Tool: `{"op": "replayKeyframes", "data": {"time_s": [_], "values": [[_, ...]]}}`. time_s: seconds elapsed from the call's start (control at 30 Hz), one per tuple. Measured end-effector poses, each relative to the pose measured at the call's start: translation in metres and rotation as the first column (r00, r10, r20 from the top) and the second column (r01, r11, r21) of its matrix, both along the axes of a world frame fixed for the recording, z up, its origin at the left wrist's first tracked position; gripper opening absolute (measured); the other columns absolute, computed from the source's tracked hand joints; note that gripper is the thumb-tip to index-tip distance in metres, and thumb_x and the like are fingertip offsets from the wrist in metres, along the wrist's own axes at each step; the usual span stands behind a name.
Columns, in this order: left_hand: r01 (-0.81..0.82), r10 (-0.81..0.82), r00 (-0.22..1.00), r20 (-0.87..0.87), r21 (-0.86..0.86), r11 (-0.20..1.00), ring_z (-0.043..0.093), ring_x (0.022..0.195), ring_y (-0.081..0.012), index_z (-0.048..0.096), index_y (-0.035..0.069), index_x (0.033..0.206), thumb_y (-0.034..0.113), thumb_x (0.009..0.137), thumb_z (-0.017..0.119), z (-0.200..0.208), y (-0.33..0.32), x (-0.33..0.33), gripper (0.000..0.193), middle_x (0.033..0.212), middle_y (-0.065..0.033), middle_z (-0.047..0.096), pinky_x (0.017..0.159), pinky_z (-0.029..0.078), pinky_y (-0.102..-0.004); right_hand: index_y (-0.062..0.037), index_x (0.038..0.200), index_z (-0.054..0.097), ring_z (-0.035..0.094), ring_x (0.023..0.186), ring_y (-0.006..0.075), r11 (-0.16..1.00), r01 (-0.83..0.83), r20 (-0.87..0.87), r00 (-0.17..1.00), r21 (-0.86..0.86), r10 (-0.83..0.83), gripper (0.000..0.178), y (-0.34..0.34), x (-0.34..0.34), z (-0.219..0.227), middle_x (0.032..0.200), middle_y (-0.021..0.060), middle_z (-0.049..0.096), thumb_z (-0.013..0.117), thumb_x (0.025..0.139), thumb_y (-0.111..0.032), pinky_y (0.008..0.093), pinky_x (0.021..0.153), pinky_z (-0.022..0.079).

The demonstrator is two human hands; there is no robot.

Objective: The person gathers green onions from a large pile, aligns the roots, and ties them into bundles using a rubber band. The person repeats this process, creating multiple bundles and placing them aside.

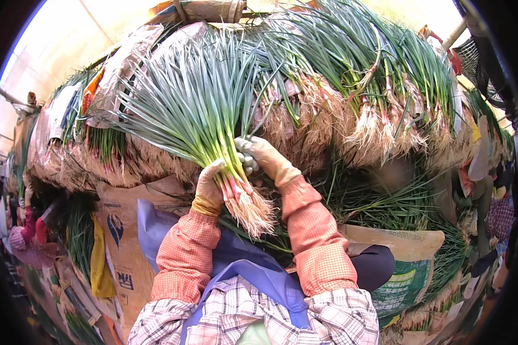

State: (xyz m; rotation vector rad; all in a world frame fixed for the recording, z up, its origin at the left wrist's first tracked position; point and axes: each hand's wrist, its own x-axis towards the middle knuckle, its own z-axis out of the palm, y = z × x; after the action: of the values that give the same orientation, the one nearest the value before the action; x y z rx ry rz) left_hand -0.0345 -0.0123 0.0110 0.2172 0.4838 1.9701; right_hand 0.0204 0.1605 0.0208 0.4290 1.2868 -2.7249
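Note:
A large bunch of green onions [213, 118] is held up in front of me, its long green leaves fanned toward the far left and its pale roots pointing down toward me. My left hand [208, 188], in a worn light glove, grips the bunch from the left near the reddish-white stem bases; its fingers pass out of sight behind the stems. On the right side, my right hand [266, 159], in a glove with grey-coated fingers, has its fingers curled against the stems a little higher up. Orange checked sleeves cover both forearms.
Behind the bunch, a long heap of green onions [362, 63] spans the view, roots facing me. More green onions [385, 198] lie below it on the right. Brown sacking [124, 224] and a yellow cloth [102, 261] lie at left. Another person [31, 244] is at the far left.

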Motion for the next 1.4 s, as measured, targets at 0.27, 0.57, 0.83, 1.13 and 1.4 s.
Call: {"op": "replayKeyframes", "data": {"time_s": [0.27,0.57,0.83,1.13,1.4], "values": [[-0.143,0.14,0.99,-0.033,-0.153,0.978,0.064,0.057,-0.034,0.054,-0.009,0.111,0.024,0.086,0.06,0.0,0.002,0.0,0.042,0.087,-0.0224,0.066,0.056,0.057,-0.0468,-0.0055,0.092,0.063,0.061,0.063,0.0229,0.161,0.249,-0.231,0.965,0.955,-0.122,0.028,-0.01,0.0,-0.013,0.071,0.0105,0.065,0.057,0.093,-0.033,0.0344,0.058,0.049],[-0.191,0.212,0.976,-0.057,0.257,0.947,0.059,0.108,-0.0319,0.049,-0.008,0.121,0.02,0.084,0.06,0.067,0.021,-0.019,0.048,0.114,-0.0251,0.059,0.095,0.049,-0.0427,-0.0071,0.105,0.059,0.062,0.067,0.0196,0.511,0.6,-0.204,0.747,0.616,-0.632,0.041,0.148,-0.052,-0.008,0.084,0.0099,0.065,0.063,0.087,-0.044,0.03,0.061,0.051],[-0.088,0.096,0.975,0.202,-0.047,0.995,0.061,0.079,-0.0238,0.043,-0.007,0.126,0.014,0.086,0.061,-0.014,0.025,-0.079,0.049,0.108,-0.0327,0.056,0.066,0.054,-0.0314,-0.0091,0.11,0.058,0.064,0.076,0.0278,0.433,-0.062,0.265,0.864,0.899,-0.427,0.044,0.133,-0.064,-0.02,0.084,0.0163,0.065,0.061,0.081,-0.043,0.0385,0.071,0.051],[-0.184,0.137,0.946,-0.295,-0.141,0.973,0.067,0.061,-0.0328,0.05,-0.012,0.119,0.023,0.087,0.059,0.052,-0.032,-0.069,0.049,0.088,-0.0257,0.066,0.055,0.059,-0.0399,-0.0046,0.107,0.055,0.06,0.061,0.0151,-0.563,0.338,-0.614,0.668,0.754,-0.421,0.019,0.08,0.061,0.053,0.074,0.0066,0.062,0.054,0.088,-0.008,0.027,0.051,0.05],[-0.122,0.132,0.99,-0.051,0.171,0.978,0.058,0.111,-0.0382,0.034,-0.01,0.133,0.023,0.089,0.052,0.054,-0.027,-0.021,0.058,0.131,-0.0301,0.046,0.07,0.059,-0.0558,-0.0033,0.102,0.058,0.059,0.063,0.0143,0.8,0.594,0.134,0.803,-0.085,-0.581,0.017,0.011,0.083,-0.053,0.075,0.0035,0.061,0.056,0.093,-0.017,0.0276,0.052,0.048]]}}
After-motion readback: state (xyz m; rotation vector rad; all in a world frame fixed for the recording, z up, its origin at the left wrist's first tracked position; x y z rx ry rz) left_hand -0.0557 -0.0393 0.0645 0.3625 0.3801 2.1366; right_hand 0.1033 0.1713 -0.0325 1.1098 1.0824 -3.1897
